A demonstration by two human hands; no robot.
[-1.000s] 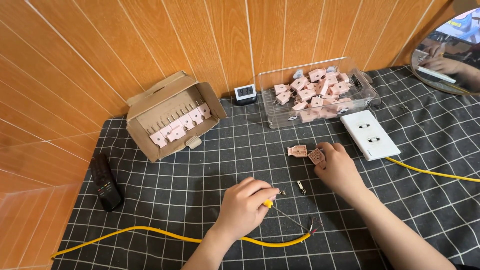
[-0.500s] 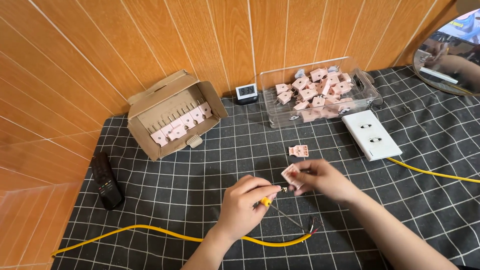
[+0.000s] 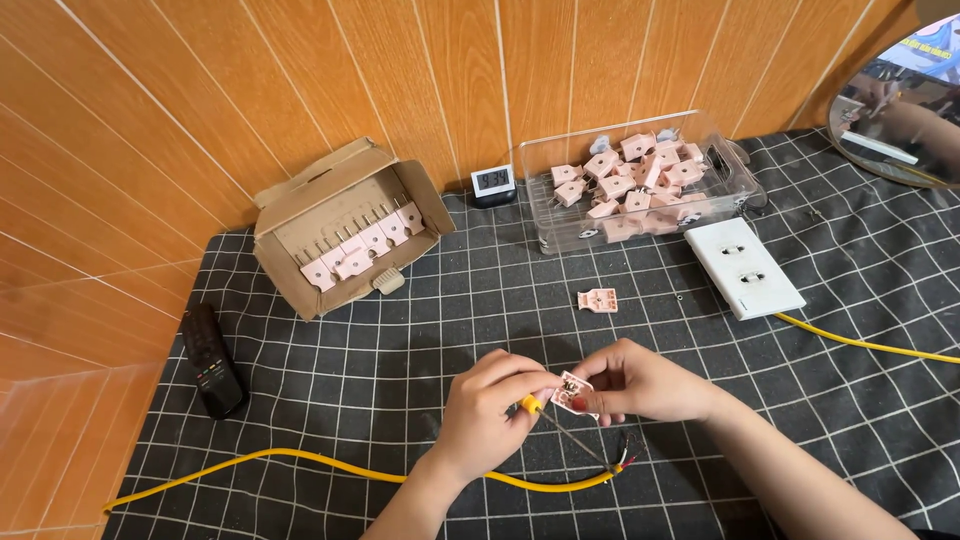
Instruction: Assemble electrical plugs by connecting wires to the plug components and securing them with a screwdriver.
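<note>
- Right hand (image 3: 645,382) pinches a small pink plug half (image 3: 572,392) by its edges; open face toward the camera.
- Left hand (image 3: 487,410) is clenched round a thin screwdriver (image 3: 572,447) with a yellow collar. Collar sits right beside the plug half; the rod runs down and away from the grip toward the stripped cable end (image 3: 622,462).
- Can't tell whether the tool actually touches the plug half; fingers cover the contact area.
- Risk: the part is small and held by fingertips only. Any push from the tool side likely twists or pops it out of the pinch.
- Risk: if the tip slips, the right fingertips are directly behind the part. Probable jab.
- Risk: any small screw that drops would be hard to spot on the dark grid mat (image 3: 400,350).
- Yellow cable (image 3: 330,465) loops just below both wrists, bare wires close under the grip. A forearm dragging over it could pull the end away or bend the strands.
- Second pink plug half (image 3: 597,299) lies loose above the grip, well apart; a sleeve sweep could knock it.
- Clear bin of plugs (image 3: 640,180), cardboard box (image 3: 345,230), white socket plate (image 3: 743,267), remote (image 3: 212,360): all out of reach of the grip, low concern.
</note>
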